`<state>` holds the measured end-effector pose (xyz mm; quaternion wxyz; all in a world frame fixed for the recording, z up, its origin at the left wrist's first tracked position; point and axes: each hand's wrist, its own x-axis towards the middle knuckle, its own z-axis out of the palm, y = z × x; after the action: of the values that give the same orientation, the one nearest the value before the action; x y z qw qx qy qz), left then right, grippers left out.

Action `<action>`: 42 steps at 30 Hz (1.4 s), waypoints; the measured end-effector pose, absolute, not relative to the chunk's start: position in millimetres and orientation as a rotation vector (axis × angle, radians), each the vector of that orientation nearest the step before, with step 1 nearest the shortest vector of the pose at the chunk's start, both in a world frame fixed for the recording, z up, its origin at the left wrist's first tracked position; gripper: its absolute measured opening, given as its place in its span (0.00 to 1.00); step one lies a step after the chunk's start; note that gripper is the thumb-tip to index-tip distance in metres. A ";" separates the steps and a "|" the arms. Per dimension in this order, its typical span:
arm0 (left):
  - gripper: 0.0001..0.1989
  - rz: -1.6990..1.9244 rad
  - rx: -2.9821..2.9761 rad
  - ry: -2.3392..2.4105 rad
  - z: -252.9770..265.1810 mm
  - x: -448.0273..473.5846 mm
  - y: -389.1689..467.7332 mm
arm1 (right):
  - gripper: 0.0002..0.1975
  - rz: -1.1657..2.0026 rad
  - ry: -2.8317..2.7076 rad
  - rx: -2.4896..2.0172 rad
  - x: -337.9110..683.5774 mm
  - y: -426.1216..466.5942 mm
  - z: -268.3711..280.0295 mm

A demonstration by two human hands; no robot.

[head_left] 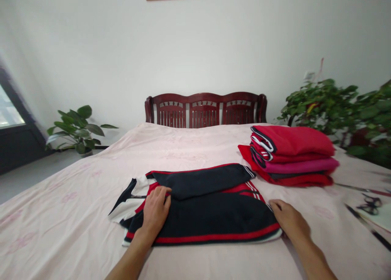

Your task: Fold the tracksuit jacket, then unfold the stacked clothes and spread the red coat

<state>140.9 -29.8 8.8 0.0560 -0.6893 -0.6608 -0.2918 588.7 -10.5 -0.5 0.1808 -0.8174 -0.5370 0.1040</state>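
Left hand: open, palm down, fingers flat on the jacket at its collar end. It grips nothing.

Right hand: open, palm down, resting at the jacket's 3 o'clock edge, fingertips touching the hem. It grips nothing.

Jacket: dark navy with red stripes and white panels, lying partly folded on the bed, near the lower centre of view. One sleeve is laid across the body toward 2 o'clock. The white collar section points toward 9 o'clock.

Stack: folded red and magenta garments, at 2 o'clock from the jacket, just beside the sleeve cuff. Whether they touch cannot be told.

Scissors: on the bed at 3 o'clock from the right hand, well apart from it.

Headboard: dark red wood, at 12 o'clock, against the white wall.

Plants: one on the floor at 10 o'clock; a larger group at 2 o'clock behind the stack.
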 end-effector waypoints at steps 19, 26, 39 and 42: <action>0.07 -0.867 -2.276 -1.876 4.6 143.6 -13.3 | 0.26 0.048 -1.595 -2.269 592.6 -10.7 -8.2; 0.18 -0.662 -2.314 -2.109 25.5 140.9 -4.9 | 0.24 -0.271 -1.784 -1.968 563.0 -0.9 8.3; 0.32 -0.244 -2.099 -2.407 1.0 126.3 81.5 | 0.29 0.313 -2.638 -1.372 360.3 26.7 16.6; 0.34 -0.236 -2.145 -2.442 -8.5 106.9 89.7 | 0.30 0.313 -2.677 -1.341 356.5 17.7 0.9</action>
<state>106.9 89.7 -8.5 -0.0587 -0.6570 -0.7481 -0.0724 356.5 17.7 0.9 0.0658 -0.4445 -0.8873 0.1038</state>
